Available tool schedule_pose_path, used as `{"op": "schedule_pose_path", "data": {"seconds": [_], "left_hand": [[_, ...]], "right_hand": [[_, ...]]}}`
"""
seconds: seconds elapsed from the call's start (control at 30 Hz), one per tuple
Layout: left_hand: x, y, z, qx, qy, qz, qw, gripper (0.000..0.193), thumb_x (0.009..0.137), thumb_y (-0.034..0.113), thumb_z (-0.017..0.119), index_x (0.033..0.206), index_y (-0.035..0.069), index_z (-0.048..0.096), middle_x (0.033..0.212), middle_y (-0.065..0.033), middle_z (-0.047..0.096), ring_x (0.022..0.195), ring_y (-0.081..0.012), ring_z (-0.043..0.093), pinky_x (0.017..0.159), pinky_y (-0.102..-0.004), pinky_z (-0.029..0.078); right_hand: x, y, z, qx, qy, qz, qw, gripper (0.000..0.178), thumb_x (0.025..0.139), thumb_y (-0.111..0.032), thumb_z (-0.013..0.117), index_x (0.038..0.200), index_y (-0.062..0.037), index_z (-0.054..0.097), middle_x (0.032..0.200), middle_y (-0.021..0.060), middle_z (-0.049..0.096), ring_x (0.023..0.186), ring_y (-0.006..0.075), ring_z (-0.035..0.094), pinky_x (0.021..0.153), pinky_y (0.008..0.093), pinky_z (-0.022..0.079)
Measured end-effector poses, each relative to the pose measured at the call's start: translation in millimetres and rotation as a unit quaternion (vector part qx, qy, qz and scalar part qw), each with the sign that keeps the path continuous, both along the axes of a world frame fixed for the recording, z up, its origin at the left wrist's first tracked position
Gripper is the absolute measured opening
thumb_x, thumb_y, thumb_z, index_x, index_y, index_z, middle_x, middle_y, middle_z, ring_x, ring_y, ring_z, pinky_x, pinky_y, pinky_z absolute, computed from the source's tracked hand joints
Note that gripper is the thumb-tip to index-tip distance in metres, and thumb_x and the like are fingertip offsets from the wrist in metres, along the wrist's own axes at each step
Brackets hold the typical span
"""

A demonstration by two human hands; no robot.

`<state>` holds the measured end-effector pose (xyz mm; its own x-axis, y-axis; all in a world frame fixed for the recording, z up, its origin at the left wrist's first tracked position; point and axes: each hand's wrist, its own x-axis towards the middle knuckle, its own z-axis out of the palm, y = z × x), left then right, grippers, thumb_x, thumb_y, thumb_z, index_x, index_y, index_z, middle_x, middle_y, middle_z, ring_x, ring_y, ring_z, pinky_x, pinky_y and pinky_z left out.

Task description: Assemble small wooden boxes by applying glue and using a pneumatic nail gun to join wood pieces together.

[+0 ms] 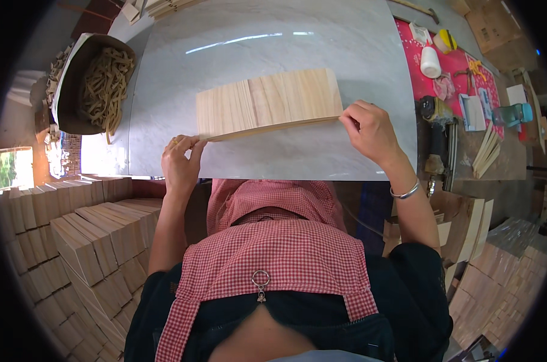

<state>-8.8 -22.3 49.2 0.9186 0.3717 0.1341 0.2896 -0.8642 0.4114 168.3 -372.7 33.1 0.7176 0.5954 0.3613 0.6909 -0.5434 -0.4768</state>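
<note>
A pale, straight-grained rectangular wooden panel (270, 102) lies at the middle of a glossy grey-veined white tabletop (273, 158), set slightly askew, its right end farther from the person than its left. A darker brown band of grain crosses it just left of its middle, and the far right corner looks rounded off. The left hand (182, 161) is narrowed at the near left corner, thumb and fingertips pinching the edge. The right hand (370, 130) is likewise drawn narrow, fingers curled, its fingertips closed on the near right corner (a silver bangle (405, 190) sits on that wrist). Whether the near edge is slightly raised cannot be told.

Grey surface runs on beyond the far edge, where white glare streaks shine, and a strip of it separates the near edge from the table's front rim. To the left, the room ends at an open box (68, 90) heaped with tan, ribbon-like strips (107, 84), one drooping over its side. To the right, past the table's side edge, a pink patterned cloth (409, 45) bears a white bottle (430, 62) and a yellow roll (445, 40).
</note>
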Motion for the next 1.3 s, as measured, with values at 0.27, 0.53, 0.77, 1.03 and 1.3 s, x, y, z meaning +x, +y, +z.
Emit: {"op": "schedule_pose_path", "data": {"seconds": [0.27, 0.53, 0.77, 1.03, 1.3], "left_hand": [[52.5, -51.1, 51.4, 0.152, -0.009, -0.152, 0.977, 0.034, 0.081, 0.038, 0.08, 0.094, 0.009, 0.069, 0.124, -0.0139, 0.067, 0.114, -0.0254, 0.063, 0.1, -0.0424, 0.044], [144.4, -120.4, -1.0, 0.057, -0.066, -0.327, 0.941, 0.044, 0.072, 0.044, 0.084, 0.086, 0.009, 0.061, 0.15, -0.0171, 0.045, 0.137, -0.0383, 0.042, 0.116, -0.0549, 0.028], [152.5, -123.9, -16.8, 0.023, -0.087, -0.332, 0.939, 0.043, 0.072, 0.038, 0.086, 0.085, 0.011, 0.055, 0.145, -0.013, 0.048, 0.123, -0.0328, 0.047, 0.11, -0.0475, 0.033], [153.0, -123.7, -18.2, 0.037, -0.092, -0.326, 0.94, 0.042, 0.073, 0.041, 0.083, 0.088, 0.01, 0.059, 0.139, -0.0137, 0.051, 0.124, -0.0333, 0.047, 0.111, -0.0463, 0.033], [155.7, -121.2, -22.3, 0.022, -0.121, -0.314, 0.941, 0.042, 0.072, 0.039, 0.084, 0.085, 0.011, 0.057, 0.137, -0.0117, 0.051, 0.123, -0.0332, 0.047, 0.109, -0.0454, 0.034]], "right_hand": [[1.1, -4.7, -0.7, -0.036, -0.01, -0.007, 0.999, 0.012, 0.081, 0.001, 0.067, 0.075, -0.0021, 0.058, 0.068, 0.0064, 0.053, 0.059, 0.025, 0.048, 0.059, 0.0353, 0.042], [0.4, 1.9, 3.4, -0.013, -0.005, 0.003, 1.0, 0.012, 0.08, 0.002, 0.068, 0.076, -0.0025, 0.058, 0.069, 0.0064, 0.054, 0.059, 0.0254, 0.049, 0.06, 0.0353, 0.043], [3.0, -0.5, 0.7, -0.024, -0.005, 0.008, 1.0, 0.013, 0.078, 0.004, 0.069, 0.076, -0.0025, 0.058, 0.069, 0.0063, 0.053, 0.059, 0.0254, 0.048, 0.06, 0.0347, 0.043], [3.6, -24.7, 2.2, 0.075, 0.135, -0.074, 0.985, 0.019, 0.085, -0.008, 0.072, 0.102, -0.0001, 0.067, 0.088, 0.0099, 0.065, 0.074, 0.0274, 0.059, 0.071, 0.0338, 0.05], [17.5, -192.7, -46.1, -0.223, 0.019, -0.46, 0.859, 0.051, 0.085, -0.03, 0.077, 0.119, 0.005, 0.061, 0.116, 0.0263, 0.064, 0.102, 0.0351, 0.064, 0.088, 0.0432, 0.051]]}}
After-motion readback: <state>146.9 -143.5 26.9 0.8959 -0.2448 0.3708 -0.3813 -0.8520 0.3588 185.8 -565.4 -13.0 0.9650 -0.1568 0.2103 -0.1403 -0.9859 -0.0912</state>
